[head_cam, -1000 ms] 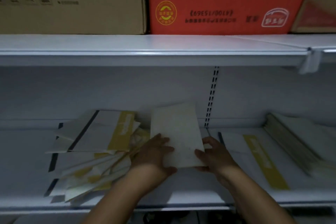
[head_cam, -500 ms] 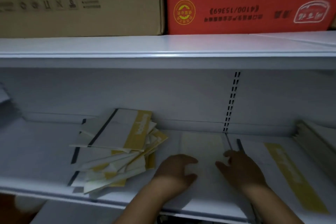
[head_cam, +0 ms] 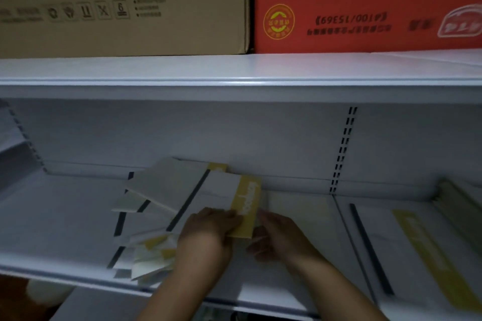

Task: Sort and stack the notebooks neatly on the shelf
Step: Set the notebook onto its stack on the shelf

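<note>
Across most of the view, a white painted metal shelf (head_cam: 65, 216), smooth and flat, with a rounded lip along its front edge. Overhead, an upper shelf board (head_cam: 234, 70) of the same metal, bearing a plain brown corrugated carton (head_cam: 117, 8) pressed side by side against a glossy red carton (head_cam: 365, 8) with white lettering upside down. On the back wall, a perforated upright strip (head_cam: 344, 148) of dark slots.

Left of the shelf's middle, a fanned, untidy pile of notebooks (head_cam: 156, 190): thin rectangular booklets, matte pale covers, black spine strips, yellow bands, corners jutting at different angles. Toward the right edge, a flat notebook with a long yellow band (head_cam: 417, 242) and a black strip. Between it and the pile, a pale cream notebook (head_cam: 300, 208) lying flat, just beside the pile.

On top of the pile, a white notebook (head_cam: 221, 190) with a yellow band at its right end, tilted askew. Gripped at its near edge by the left grip (head_cam: 208, 229), fingers curled over the cover. At its near right corner, the right grip (head_cam: 279, 234), fingertips touching the yellow end; too blurred to tell whether pinching or merely touching.
</note>
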Tool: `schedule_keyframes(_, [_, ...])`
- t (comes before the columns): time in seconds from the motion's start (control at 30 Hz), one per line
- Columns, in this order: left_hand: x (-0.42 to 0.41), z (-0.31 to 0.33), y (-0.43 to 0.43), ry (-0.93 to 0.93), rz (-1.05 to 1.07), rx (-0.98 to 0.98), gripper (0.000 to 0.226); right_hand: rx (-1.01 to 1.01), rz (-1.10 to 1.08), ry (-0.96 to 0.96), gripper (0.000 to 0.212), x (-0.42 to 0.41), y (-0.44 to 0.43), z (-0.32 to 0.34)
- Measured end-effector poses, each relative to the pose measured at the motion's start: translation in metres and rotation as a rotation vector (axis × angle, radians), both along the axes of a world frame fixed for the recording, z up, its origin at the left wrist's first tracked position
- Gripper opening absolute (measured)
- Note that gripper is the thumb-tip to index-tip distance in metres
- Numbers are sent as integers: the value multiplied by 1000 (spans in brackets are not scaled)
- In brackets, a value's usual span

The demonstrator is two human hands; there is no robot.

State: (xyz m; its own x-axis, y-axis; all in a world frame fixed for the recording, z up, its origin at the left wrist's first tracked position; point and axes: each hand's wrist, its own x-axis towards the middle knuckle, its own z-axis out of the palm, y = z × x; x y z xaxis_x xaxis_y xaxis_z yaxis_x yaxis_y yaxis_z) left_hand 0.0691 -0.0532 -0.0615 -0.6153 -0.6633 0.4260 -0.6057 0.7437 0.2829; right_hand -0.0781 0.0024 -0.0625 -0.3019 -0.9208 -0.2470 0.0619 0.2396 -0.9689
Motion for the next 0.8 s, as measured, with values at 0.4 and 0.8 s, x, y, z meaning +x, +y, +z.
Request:
schedule_keyframes(0.4, [-151, -32, 66, -162, -460, 263, 72, 124, -408, 257, 27, -158, 122, 2])
schedule_keyframes(0.8, [-230, -40, 110, -433, -482, 341, 54, 685, -248, 1118, 18, -223, 153, -29])
